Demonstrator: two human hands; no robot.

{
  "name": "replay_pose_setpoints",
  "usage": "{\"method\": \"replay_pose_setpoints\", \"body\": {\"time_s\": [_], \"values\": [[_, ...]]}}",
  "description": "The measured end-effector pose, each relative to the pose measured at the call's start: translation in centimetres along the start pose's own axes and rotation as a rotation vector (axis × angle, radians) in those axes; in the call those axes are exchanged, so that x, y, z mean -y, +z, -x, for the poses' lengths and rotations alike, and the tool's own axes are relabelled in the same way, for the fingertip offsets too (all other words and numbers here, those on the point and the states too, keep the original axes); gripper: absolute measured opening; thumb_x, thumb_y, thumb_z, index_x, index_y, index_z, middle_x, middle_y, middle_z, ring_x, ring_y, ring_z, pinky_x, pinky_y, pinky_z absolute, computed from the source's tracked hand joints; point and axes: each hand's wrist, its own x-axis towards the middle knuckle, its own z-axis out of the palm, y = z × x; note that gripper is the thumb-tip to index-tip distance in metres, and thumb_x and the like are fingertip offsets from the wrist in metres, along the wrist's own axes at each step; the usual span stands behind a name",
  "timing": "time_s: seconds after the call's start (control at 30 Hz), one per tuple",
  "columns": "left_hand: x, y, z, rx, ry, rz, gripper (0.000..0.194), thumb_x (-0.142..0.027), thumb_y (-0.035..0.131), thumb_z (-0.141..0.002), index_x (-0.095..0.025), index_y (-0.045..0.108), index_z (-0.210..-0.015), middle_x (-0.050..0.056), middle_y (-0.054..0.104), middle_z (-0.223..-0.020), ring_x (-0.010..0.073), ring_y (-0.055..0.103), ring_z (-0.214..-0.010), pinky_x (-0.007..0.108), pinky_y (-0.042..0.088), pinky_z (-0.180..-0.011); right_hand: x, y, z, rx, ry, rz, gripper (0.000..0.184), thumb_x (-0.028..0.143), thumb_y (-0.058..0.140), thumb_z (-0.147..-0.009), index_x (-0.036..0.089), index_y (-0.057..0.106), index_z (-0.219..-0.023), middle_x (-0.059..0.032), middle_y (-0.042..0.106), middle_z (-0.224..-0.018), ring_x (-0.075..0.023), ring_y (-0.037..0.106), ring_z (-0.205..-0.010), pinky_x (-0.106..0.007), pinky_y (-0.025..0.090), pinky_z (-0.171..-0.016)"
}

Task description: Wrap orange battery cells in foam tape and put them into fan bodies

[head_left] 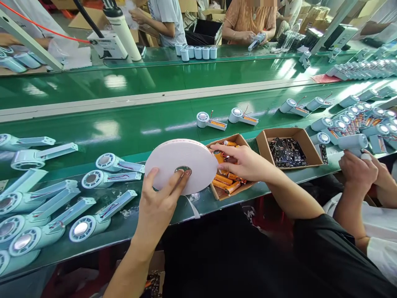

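Observation:
My left hand (161, 198) rests on the near edge of a large white tape roll (182, 159) lying flat on the green bench, with fingers spread toward its centre hole. My right hand (243, 163) reaches into a small cardboard box (231, 140) of orange cylindrical batteries (228, 184); its fingers are curled over the batteries, and what they hold is hidden. Pale blue handheld fan housings (102, 217) lie in rows left of my left hand.
A second cardboard box (263, 142) with black circuit boards sits to the right. More fan housings with batteries (211, 121) ride the green conveyor belt (124, 124). A co-worker's hands (359, 169) hold a housing at right. Other people work across the belt.

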Motion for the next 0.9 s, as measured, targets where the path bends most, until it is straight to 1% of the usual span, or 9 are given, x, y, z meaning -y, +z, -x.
{"method": "replay_pose_setpoints", "body": {"time_s": [0.1, 0.23, 0.3, 0.4, 0.47, 0.53, 0.6, 0.73, 0.9], "values": [[-0.9, -0.3, -0.1, -0.038, 0.004, -0.128, 0.08, -0.003, 0.058, -0.093, -0.034, 0.041, -0.164, 0.002, 0.068, -0.143, 0.0372, 0.019, -0.159, 0.066, 0.029, -0.128, -0.9, 3.6, 0.3, -0.226, 0.04, -0.335, 0.05, 0.036, 0.068, -0.095, 0.026, 0.06, -0.143, -0.0064, 0.078, -0.122, -0.0231, 0.076, -0.105, -0.041, 0.061, -0.099], [-3.7, 0.4, 0.4, -0.193, -0.085, -0.142, 0.079, -0.014, 0.072, -0.09, -0.03, 0.046, -0.162, 0.01, 0.073, -0.128, 0.041, 0.007, -0.16, 0.073, 0.026, -0.127, -1.2, 8.7, 0.4, -0.743, -0.02, -0.669, 0.056, 0.049, 0.063, -0.098, 0.038, 0.046, -0.15, -0.0096, 0.067, -0.144, -0.0281, 0.073, -0.12, -0.052, 0.061, -0.104], [-4.7, 0.8, 1.4, -0.189, -0.086, -0.102, 0.083, -0.017, 0.076, -0.088, -0.03, 0.044, -0.163, 0.012, 0.073, -0.125, 0.0433, 0.018, -0.157, 0.071, 0.032, -0.123, -1.4, 8.1, 0.4, -0.829, -0.056, -0.71, 0.049, 0.047, 0.068, -0.095, 0.041, 0.053, -0.142, -0.0079, 0.07, -0.139, -0.0286, 0.074, -0.118, -0.053, 0.062, -0.102], [-3.8, 0.5, 3.7, -0.061, -0.049, -0.034, 0.088, -0.011, 0.075, -0.084, -0.034, 0.044, -0.163, 0.009, 0.073, -0.126, 0.043, 0.037, -0.149, 0.066, 0.039, -0.12, -2.1, 2.7, 0.7, -0.965, -0.154, -0.64, 0.031, 0.038, 0.075, -0.091, 0.041, 0.069, -0.122, -0.0024, 0.073, -0.132, -0.0251, 0.073, -0.12, -0.047, 0.061, -0.105], [-1.6, -0.3, 5.0, 0.122, -0.061, 0.013, 0.092, -0.009, 0.077, -0.079, -0.034, 0.046, -0.162, 0.009, 0.071, -0.133, 0.044, 0.044, -0.145, 0.069, 0.037, -0.121, -2.7, -1.0, 0.9, -1.192, -0.263, -0.522, 0.029, 0.039, 0.072, -0.092, 0.044, 0.072, -0.121, 0.0011, 0.069, -0.139, -0.0223, 0.067, -0.131, -0.042, 0.052, -0.116], [1.5, -1.3, 5.5, 0.343, -0.082, 0.089, 0.093, -0.017, 0.083, -0.075, -0.035, 0.049, -0.16, 0.009, 0.065, -0.144, 0.0466, 0.042, -0.147, 0.071, 0.035, -0.122, -2.8, -2.7, 1.3, -1.173, -0.225, -0.436, 0.035, 0.041, 0.069, -0.095, 0.048, 0.069, -0.129, 0.003, 0.063, -0.148, -0.0251, 0.06, -0.141, -0.047, 0.044, -0.123], [4.8, -2.2, 5.0, 0.472, -0.103, 0.214, 0.079, -0.033, 0.085, -0.078, -0.036, 0.058, -0.152, 0.006, 0.062, -0.15, 0.0429, 0.043, -0.149, 0.063, 0.04, -0.122, -2.6, -2.0, 1.7, -1.065, -0.158, -0.431, 0.04, 0.042, 0.073, -0.092, 0.055, 0.068, -0.13, 0.0052, 0.065, -0.146, -0.029, 0.061, -0.14, -0.055, 0.046, -0.121], [11.5, -3.3, 1.7, 0.329, -0.304, 0.2, 0.04, -0.048, 0.049, -0.103, -0.028, 0.079, -0.12, 0.005, 0.075, -0.129, 0.0285, 0.06, -0.131, 0.046, 0.044, -0.12, -2.2, 1.2, 2.2, -0.935, -0.082, -0.56, 0.04, 0.039, 0.082, -0.084, 0.057, 0.074, -0.12, 0.0035, 0.073, -0.134, -0.0315, 0.07, -0.126, -0.06, 0.055, -0.111], [18.7, -2.8, -1.8, 0.599, -0.48, -0.077, 0.044, -0.051, 0.046, -0.098, -0.03, 0.084, -0.109, 0.001, 0.063, -0.15, 0.0434, 0.032, -0.152, 0.067, 0.027, -0.123, -3.2, 1.8, 2.8, -0.995, -0.042, -0.611, 0.044, 0.038, 0.089, -0.076, 0.054, 0.077, -0.116, 0.0001, 0.076, -0.13, -0.0336, 0.071, -0.124, -0.06, 0.053, -0.113]]}}
